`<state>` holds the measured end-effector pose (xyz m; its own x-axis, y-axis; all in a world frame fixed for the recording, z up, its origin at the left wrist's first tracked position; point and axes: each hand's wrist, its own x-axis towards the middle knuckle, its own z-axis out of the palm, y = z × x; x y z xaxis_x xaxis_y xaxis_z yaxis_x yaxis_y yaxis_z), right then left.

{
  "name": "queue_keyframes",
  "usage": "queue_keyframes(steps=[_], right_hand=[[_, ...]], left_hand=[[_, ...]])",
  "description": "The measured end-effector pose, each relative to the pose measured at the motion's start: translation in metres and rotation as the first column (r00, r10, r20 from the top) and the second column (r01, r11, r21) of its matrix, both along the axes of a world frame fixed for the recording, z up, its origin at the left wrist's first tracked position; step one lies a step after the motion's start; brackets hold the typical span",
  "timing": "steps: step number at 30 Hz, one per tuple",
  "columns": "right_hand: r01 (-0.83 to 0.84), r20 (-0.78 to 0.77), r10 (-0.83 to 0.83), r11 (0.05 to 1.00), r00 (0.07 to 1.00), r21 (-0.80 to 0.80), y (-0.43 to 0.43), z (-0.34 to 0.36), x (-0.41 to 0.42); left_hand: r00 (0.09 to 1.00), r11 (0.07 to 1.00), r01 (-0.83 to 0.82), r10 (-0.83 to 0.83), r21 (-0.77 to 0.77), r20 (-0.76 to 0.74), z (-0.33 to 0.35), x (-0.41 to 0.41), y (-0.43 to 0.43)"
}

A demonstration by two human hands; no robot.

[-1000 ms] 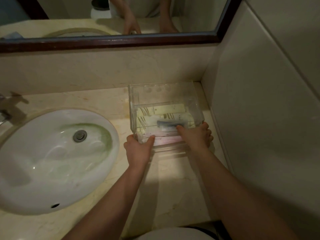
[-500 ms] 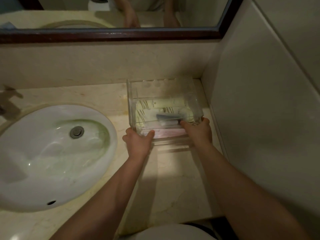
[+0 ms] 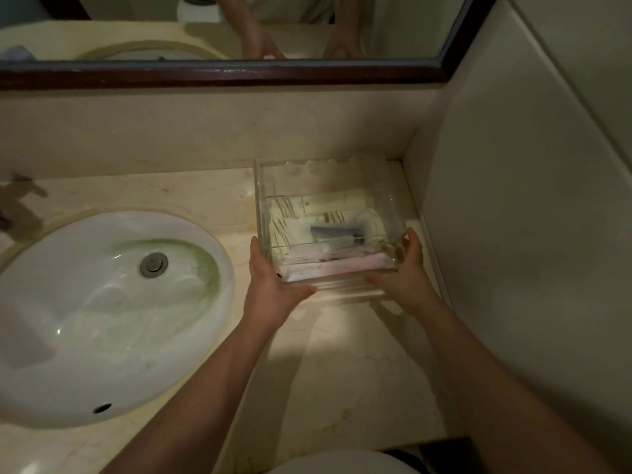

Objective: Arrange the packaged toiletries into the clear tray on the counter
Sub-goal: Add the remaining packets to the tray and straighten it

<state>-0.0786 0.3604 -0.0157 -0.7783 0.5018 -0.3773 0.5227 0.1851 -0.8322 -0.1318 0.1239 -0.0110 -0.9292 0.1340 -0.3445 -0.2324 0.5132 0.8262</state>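
A clear tray (image 3: 321, 172) stands on the counter in the back right corner. Inside lie several packaged toiletries: cream boxes with dark stripes (image 3: 325, 205), a small dark tube (image 3: 337, 230) and a pale pink packet (image 3: 342, 266) along the near side. My left hand (image 3: 270, 285) holds the tray's near left corner, thumb along the front wall. My right hand (image 3: 407, 271) holds the near right corner, fingers up its right wall.
A white oval sink (image 3: 102, 302) with a metal drain (image 3: 154, 265) fills the left of the beige counter (image 3: 342, 371). A faucet (image 3: 17, 206) shows at far left. A framed mirror (image 3: 222, 73) runs above; a wall (image 3: 513, 234) closes the right side.
Both hands have shifted from the tray's front rim outward to its near corners. The right fingers have left the inside and now lie on the right wall.
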Motion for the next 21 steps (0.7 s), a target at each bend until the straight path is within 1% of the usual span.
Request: queue_keyframes(steps=[1,2,6,10,14,17,21], right_hand=[[-0.071,-0.008,0.071,0.997,0.997,0.012,0.003,-0.002,0.007],[-0.104,-0.017,0.104,0.994,0.994,0.029,0.005,-0.004,0.009],[-0.11,-0.047,0.112,0.993,0.993,0.051,0.009,-0.011,0.007],[-0.082,-0.074,0.087,0.994,0.993,0.072,0.012,-0.011,0.0],[-0.086,-0.065,0.101,0.975,0.993,0.207,0.018,-0.01,-0.01],[-0.031,-0.081,0.049,0.977,0.995,0.21,0.02,-0.008,-0.016],[0.02,-0.079,0.002,0.962,0.997,0.274,0.019,-0.009,-0.025]], left_hand=[[1.0,1.0,0.0,0.0,-0.003,-0.008,0.0,-0.001,-0.001],[1.0,1.0,-0.003,0.003,-0.004,-0.016,-0.001,-0.001,-0.002],[0.998,0.999,-0.033,0.032,-0.016,-0.061,-0.001,-0.004,-0.003],[0.993,0.998,-0.056,0.053,-0.018,-0.107,0.0,-0.009,0.0],[0.985,0.995,-0.076,0.064,-0.067,-0.158,0.001,-0.014,0.001],[0.981,0.991,-0.09,0.072,-0.098,-0.179,-0.003,-0.02,0.0],[0.966,0.974,-0.163,0.126,-0.155,-0.226,-0.004,-0.028,0.0]])
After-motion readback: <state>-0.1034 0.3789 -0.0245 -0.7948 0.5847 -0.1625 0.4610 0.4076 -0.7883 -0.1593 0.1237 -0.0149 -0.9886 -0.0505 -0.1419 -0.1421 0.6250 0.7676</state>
